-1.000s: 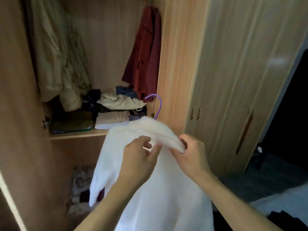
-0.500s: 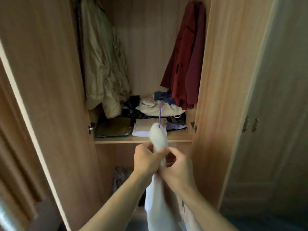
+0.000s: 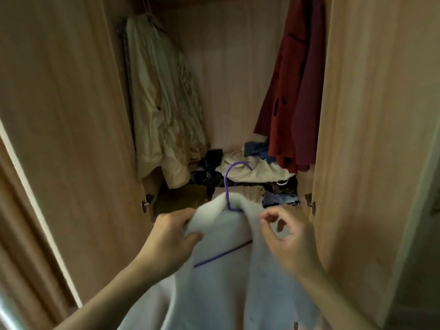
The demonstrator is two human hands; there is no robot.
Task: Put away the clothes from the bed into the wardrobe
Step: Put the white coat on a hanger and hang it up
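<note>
A white garment (image 3: pixel 228 282) hangs on a purple hanger (image 3: pixel 229 177) in front of the open wardrobe (image 3: pixel 238 67). The hanger's hook sticks up above the collar, and its bar shows through the open front. My left hand (image 3: pixel 171 236) grips the garment's left shoulder. My right hand (image 3: pixel 288 236) hovers at the right shoulder with thumb and forefinger curled into a loose ring; whether it holds fabric is unclear because of blur.
Inside, a beige jacket (image 3: pixel 164 110) hangs at the left and a dark red coat (image 3: pixel 295 91) at the right. A heap of folded and loose clothes (image 3: pixel 250 177) covers the shelf. Open wardrobe doors (image 3: pixel 71 115) flank both sides.
The view moved closer to the wardrobe. The garment, bunched narrow between both hands before, is now spread open on the hanger, and my right hand has loosened from it.
</note>
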